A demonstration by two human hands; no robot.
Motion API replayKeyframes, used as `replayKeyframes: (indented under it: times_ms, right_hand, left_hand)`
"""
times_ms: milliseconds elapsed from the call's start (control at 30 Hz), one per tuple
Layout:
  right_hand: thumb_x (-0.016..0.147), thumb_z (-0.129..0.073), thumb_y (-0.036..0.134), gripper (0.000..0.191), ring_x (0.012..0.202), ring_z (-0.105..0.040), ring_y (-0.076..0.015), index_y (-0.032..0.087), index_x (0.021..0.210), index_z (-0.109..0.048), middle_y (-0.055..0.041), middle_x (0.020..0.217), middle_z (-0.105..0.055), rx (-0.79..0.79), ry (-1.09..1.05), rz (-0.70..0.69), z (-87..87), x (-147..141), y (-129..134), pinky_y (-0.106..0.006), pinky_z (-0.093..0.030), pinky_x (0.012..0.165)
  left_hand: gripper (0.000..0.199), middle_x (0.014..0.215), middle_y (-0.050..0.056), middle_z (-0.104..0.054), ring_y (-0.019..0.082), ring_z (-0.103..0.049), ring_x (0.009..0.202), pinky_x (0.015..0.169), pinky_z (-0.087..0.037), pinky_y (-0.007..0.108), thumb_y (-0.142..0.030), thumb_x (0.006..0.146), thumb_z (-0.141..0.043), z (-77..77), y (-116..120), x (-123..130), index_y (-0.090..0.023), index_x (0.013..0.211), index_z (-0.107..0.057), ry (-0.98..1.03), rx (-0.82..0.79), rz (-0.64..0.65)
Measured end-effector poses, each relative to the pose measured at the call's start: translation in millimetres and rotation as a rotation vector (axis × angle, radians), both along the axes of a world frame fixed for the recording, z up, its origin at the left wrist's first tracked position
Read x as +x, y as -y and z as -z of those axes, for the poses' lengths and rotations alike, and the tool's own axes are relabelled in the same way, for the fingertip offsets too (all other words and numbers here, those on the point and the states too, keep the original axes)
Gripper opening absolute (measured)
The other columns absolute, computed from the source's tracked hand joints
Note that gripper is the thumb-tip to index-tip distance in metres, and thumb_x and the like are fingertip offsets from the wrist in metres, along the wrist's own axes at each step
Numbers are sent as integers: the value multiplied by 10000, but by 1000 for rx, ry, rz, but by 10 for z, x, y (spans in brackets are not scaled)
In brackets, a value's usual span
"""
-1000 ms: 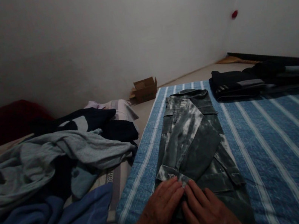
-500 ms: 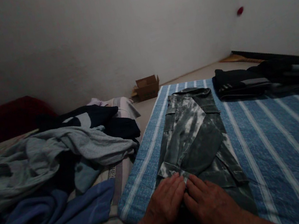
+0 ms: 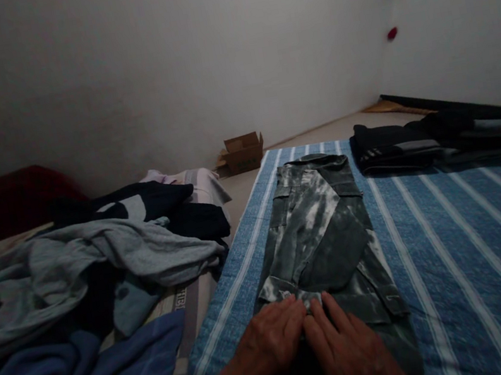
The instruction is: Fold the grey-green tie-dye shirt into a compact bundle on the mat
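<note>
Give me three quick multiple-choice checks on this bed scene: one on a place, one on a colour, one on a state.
1. Where does the cardboard box stand?
A. on the floor by the wall
B. on the striped mattress
C. on the clothes pile

2. What colour is the striped mattress?
A. red
B. blue with white stripes
C. plain green

3. How do the left hand and right hand lie?
A. raised in the air
B. flat on the camouflage garment
C. gripping the box

Key: 1 A, it sits on bare floor beyond the mattress; 2 B, the stripes show; 3 B, both palms press its near end.
</note>
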State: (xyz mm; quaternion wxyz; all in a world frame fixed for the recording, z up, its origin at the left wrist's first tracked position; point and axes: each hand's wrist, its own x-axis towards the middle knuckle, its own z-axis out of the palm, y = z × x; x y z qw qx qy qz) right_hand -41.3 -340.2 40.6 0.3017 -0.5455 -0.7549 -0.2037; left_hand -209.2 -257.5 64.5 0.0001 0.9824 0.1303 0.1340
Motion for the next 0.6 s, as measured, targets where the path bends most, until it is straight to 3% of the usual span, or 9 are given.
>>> replayKeyframes:
  times_ms: [133, 267, 367, 467, 600]
  right_hand:
    - [805, -473, 84, 257, 887, -647, -276, 123, 1047, -549, -135, 928, -686, -90, 42, -48, -155, 67, -90, -314, -512, 584]
    - [771, -568, 81, 189, 735, -636, -237, 175, 932, -534, -64, 805, -663, -187, 35, -76, -345, 127, -173, -279, -475, 486]
    - [770, -589, 96, 202, 691, -626, -226, 176, 945, -528, -43, 776, -658, -200, 32, -103, -448, 171, -203, -276, -456, 458]
    - [778, -586, 100, 207, 673, -621, -211, 176, 958, -518, -37, 783, -662, -196, 38, -143, -508, 220, -221, -270, -443, 453]
    - [786, -571, 110, 156, 629, -604, -200, 204, 881, -491, -24, 736, -651, -142, 59, -162, -483, 234, -255, -262, -396, 420]
  left_hand:
    - [478, 1170, 173, -643, 252, -610, 1112, 927, -517, 369, -148, 930, -331, -155, -48, 36, -80, 1403, -299, -30, -22, 33]
    - [635, 1226, 159, -611, 232, -608, 1107, 922, -514, 344, -113, 902, -364, -233, -72, 51, -110, 1482, -108, -34, -76, -45]
    - [736, 1283, 165, -577, 237, -585, 1143, 924, -511, 348, -87, 870, -387, -271, -65, 59, -120, 1498, -4, -62, -102, -65]
    - [739, 1308, 151, -566, 244, -583, 1147, 927, -505, 358, -101, 847, -432, -439, -94, 66, -154, 1497, -85, -81, -146, -64]
    - [568, 1217, 62, -643, 226, -637, 1050, 881, -517, 305, -318, 859, -571, -903, -301, 101, -233, 1394, -399, -151, -416, 83]
